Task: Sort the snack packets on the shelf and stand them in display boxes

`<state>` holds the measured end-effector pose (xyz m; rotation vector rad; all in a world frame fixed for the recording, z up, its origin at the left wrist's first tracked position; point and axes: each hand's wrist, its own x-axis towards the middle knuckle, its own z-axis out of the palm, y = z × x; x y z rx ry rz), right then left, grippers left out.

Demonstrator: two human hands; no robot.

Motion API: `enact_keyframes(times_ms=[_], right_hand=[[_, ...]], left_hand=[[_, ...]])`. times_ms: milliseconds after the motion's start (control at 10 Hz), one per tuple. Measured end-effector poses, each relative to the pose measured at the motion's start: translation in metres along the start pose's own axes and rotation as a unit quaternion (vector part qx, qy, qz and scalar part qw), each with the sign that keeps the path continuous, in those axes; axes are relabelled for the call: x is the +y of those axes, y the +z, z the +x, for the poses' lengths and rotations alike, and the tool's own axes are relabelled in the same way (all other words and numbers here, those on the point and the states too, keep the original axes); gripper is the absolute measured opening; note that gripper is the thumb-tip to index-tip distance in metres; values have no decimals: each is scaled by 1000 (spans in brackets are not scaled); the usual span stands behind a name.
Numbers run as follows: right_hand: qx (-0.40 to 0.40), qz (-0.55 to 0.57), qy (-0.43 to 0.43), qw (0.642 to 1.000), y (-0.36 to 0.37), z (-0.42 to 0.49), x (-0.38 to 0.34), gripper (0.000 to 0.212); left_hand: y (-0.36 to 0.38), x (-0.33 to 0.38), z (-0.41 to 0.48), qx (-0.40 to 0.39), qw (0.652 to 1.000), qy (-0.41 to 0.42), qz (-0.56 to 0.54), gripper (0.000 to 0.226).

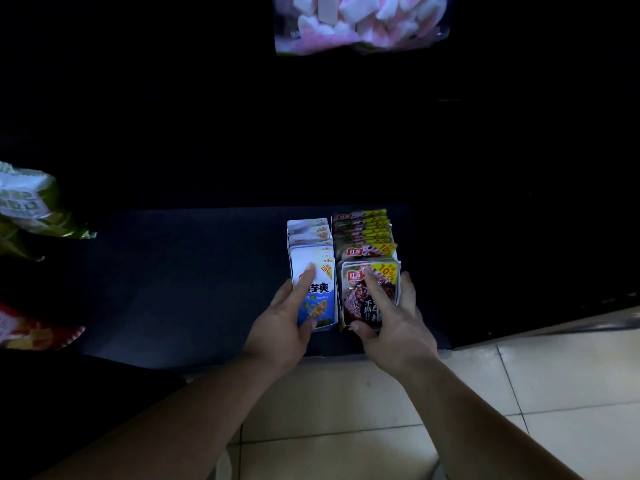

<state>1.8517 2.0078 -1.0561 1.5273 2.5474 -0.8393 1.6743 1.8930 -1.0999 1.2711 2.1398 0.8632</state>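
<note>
Pale floor tiles (346, 410) lie nearest, with both bare forearms reaching over them to the front lip of the dark shelf (190, 271). At that lip the left hand (284, 327) grasps the front end of the left display box (289, 244). Its thumb is hooked at the lower front corner, its outer fingers wrap the far side, and its forefinger lies flat up the face of the foremost blue-and-white packet (320, 299). That finger looks meant to stop the row tipping forward. The right hand (394, 327) mirrors it on the right display box (341, 306), with the thumb low at the front, the fingers round the outer wall, and the forefinger pressed on the leading dark meat-snack packet (356, 296). Both boxes sit side by side, touching or nearly so, each filled front to back with upright packets of one kind. The sorting appears largely done, and the paired grip suggests squaring or sliding the boxes into line. Well apart on the left of the shelf lie a red bag (31, 330) and, further back, a green-and-white bag (24, 206), both loose and unboxed. Farthest off, a clear bag of pink-and-white marshmallows (360, 22) shows above in the dark.
</note>
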Motion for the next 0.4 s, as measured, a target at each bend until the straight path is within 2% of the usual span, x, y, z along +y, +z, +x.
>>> enact_keyframes(times_ms=[100,200,300,400], right_hand=[[-5,33,-6,999,1,-2,0,94],[23,82,0,996,-2,-7,0,86],[37,87,-1,996,-8,-13,0,81],[17,59,-6,998,-28,-28,-7,77]], left_hand=[[0,0,-2,-7,1000,-4,7,93],[-4,5,-4,7,1000,1,-1,86],[-12,12,-10,17,1000,-3,4,78],[-36,31,-25,-21,1000,-11,14,72]])
